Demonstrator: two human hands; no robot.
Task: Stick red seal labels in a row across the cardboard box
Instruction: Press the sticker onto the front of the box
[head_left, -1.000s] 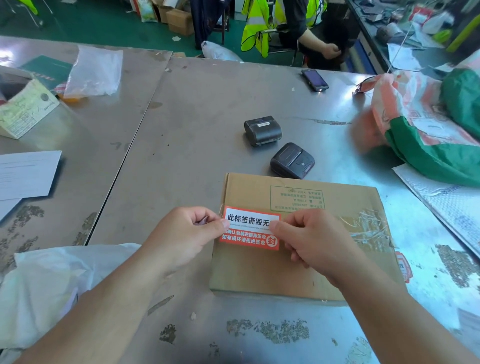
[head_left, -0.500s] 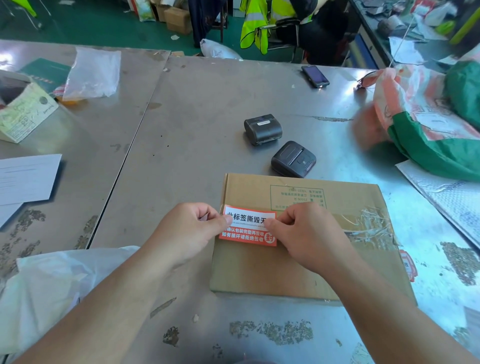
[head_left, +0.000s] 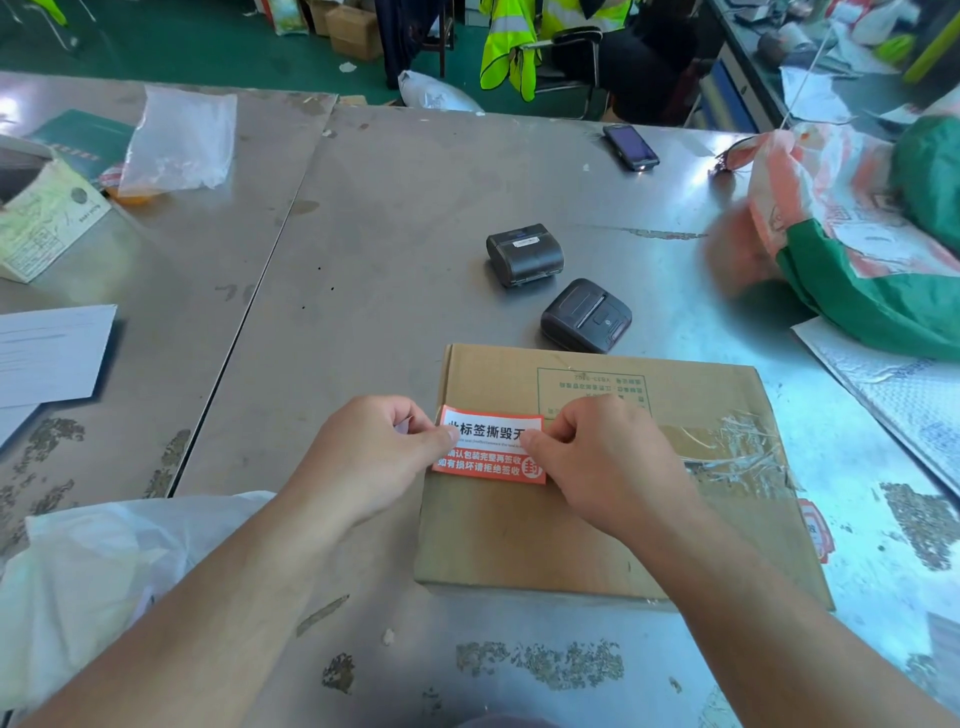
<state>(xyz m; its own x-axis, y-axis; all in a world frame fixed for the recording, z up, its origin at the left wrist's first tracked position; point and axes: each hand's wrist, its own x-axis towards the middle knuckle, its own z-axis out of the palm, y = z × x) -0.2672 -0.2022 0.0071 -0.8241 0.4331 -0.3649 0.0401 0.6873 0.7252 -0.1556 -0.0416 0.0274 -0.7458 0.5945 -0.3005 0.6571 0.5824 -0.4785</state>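
Observation:
A flat cardboard box (head_left: 597, 519) lies on the metal table in front of me, with torn clear tape on its right part. A red and white seal label (head_left: 491, 449) rests against the box's left part, overhanging the left edge a little. My left hand (head_left: 374, 457) pinches the label's left end between thumb and fingers. My right hand (head_left: 608, 462) pinches its right end. Whether the label is stuck down or only held against the cardboard I cannot tell.
Two small black label printers (head_left: 524, 254) (head_left: 586, 315) stand just beyond the box. A phone (head_left: 630, 147) lies farther back. Green and orange sacks (head_left: 857, 249) fill the right side, a white plastic bag (head_left: 88, 582) lies near left, and papers (head_left: 47, 353) lie at the left.
Both hands have drawn slightly closer together on the label and lowered it against the box's left part. The box has stayed put.

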